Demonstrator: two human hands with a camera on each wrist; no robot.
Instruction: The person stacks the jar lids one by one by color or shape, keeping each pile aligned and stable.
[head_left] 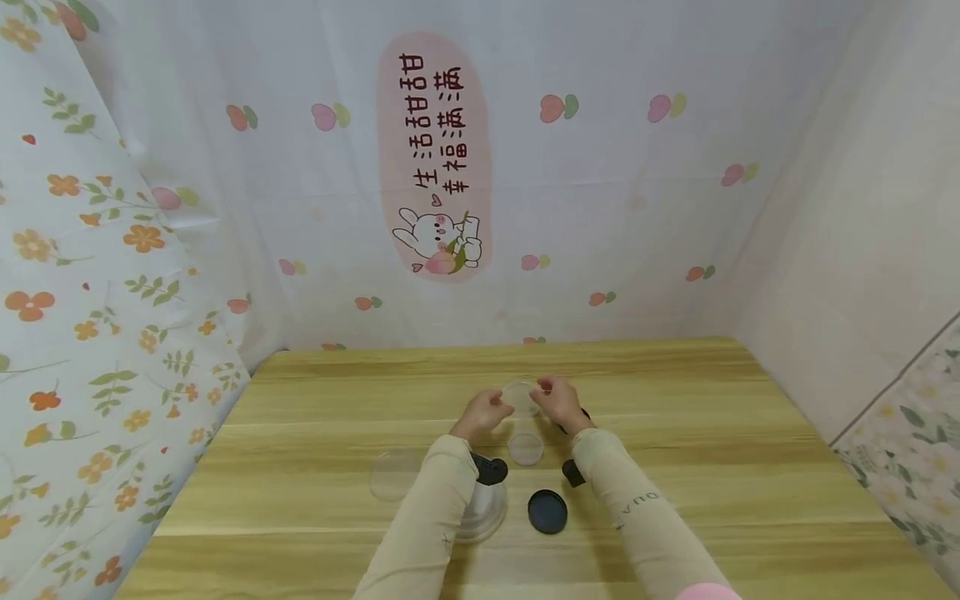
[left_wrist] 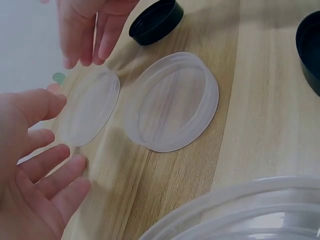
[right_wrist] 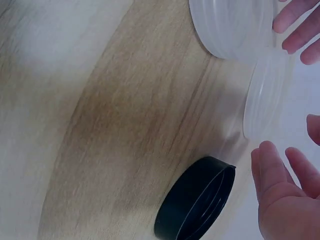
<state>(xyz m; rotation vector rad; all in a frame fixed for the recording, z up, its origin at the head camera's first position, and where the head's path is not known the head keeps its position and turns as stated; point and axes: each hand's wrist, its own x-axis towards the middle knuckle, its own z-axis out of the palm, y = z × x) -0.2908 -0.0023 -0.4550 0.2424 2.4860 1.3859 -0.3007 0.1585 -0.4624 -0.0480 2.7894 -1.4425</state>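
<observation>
A thin clear plastic lid (head_left: 521, 398) lies at the far part of the wooden table, between my two hands. Beside its left edge is my left hand (head_left: 483, 413), fingers spread and loosely bent in the left wrist view. My right hand (head_left: 559, 402) is at the opposite edge, its fingers extended in the right wrist view. Whether fingertips touch the rim cannot be made out. Nearer me is a second clear lid (left_wrist: 171, 102) with a raised rim. A black lid (right_wrist: 195, 200) sits by my right hand, mostly hidden by the wrist in the head view.
Another black lid (head_left: 547, 512) lies closer to me. Large clear round plastic pieces (head_left: 483, 517) are partly covered by my left forearm. Left of that forearm is a clear flat piece (head_left: 393, 476). A patterned cloth wall (head_left: 600, 208) rises behind the table.
</observation>
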